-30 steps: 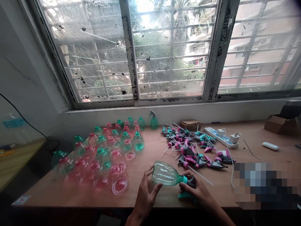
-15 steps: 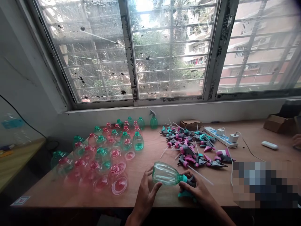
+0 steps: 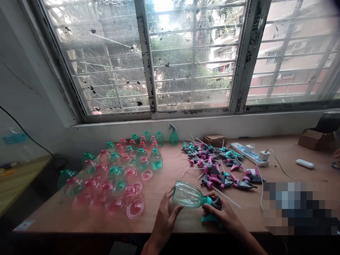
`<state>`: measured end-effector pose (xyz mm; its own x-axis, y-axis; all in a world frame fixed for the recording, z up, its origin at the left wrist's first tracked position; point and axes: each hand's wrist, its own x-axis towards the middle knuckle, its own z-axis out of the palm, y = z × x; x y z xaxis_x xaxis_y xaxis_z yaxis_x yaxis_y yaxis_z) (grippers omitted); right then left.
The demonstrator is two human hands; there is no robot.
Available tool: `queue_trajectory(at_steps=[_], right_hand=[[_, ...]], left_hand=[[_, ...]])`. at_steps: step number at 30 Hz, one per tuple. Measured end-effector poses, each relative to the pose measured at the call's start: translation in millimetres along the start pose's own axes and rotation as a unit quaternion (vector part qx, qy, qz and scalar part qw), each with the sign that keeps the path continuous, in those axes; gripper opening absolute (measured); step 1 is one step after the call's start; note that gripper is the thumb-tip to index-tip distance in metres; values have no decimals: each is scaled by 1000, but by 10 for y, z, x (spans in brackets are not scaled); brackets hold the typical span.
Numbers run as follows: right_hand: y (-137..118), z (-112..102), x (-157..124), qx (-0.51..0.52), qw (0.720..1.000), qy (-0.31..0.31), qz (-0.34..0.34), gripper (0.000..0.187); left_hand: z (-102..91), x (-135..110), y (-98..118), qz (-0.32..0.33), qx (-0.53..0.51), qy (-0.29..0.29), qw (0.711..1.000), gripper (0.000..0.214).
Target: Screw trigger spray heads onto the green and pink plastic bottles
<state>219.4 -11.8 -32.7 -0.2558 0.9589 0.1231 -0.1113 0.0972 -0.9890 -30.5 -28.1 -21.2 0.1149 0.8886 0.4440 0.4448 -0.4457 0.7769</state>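
Note:
A clear green plastic bottle (image 3: 188,194) lies on its side just above the wooden table's (image 3: 170,223) near edge. My left hand (image 3: 165,217) cups its base with thumb and fingers curled round it. My right hand (image 3: 222,214) is closed on the teal and black spray trigger head (image 3: 212,209) at the bottle's neck. The trigger's teal lever sticks out below my fingers.
Several empty green and pink bottles (image 3: 117,173) stand at the left. A heap of pink and teal trigger heads (image 3: 215,166) with white tubes lies at centre right. Behind it are a power strip (image 3: 249,152), a small carton (image 3: 214,140) and one finished spray bottle (image 3: 173,134).
The bottle has tipped slightly, its base a little higher. Both hands keep their hold in the same place.

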Motion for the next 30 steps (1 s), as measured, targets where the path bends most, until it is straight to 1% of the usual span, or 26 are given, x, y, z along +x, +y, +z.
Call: queue_trajectory(at_steps=[4, 6, 8, 12, 18, 21, 22, 25, 26, 28, 30], right_hand=[[4, -14, -2, 36, 999, 3, 0, 30], [17, -26, -3, 37, 999, -3, 0, 30], [28, -31, -2, 26, 1000, -7, -3, 31], [26, -24, -2, 6, 1000, -16, -9, 32], [1, -21, -6, 23, 1000, 2, 0, 30], [-7, -10, -6, 21, 1000, -3, -5, 31], [-9, -6, -6, 16, 1000, -6, -7, 31], [-13, 2, -7, 3, 1000, -14, -8, 32], [-14, 1, -8, 1, 1000, -13, -7, 32], [-12, -6, -10, 1, 1000, -6, -4, 32], [-3, -20, -9, 5, 1000, 4, 0, 33]], left_hand=[[10, -10, 6, 48, 38, 6, 998, 51], [14, -18, 14, 47, 46, 4, 998, 59], [13, -21, 20, 30, 39, 1, 999, 66], [9, -9, 4, -4, 7, 2, 1000, 47], [30, -13, 0, 35, 15, -2, 999, 54], [24, -12, 50, 19, 8, 2, 1000, 58], [18, -10, 66, 10, 1, 4, 1000, 55], [1, -5, 82, -11, -19, 5, 1000, 36], [-1, -5, 73, -15, -21, 3, 1000, 33], [4, -8, 37, -13, -20, -1, 1000, 33], [17, -12, -3, 5, -15, -5, 1000, 37]])
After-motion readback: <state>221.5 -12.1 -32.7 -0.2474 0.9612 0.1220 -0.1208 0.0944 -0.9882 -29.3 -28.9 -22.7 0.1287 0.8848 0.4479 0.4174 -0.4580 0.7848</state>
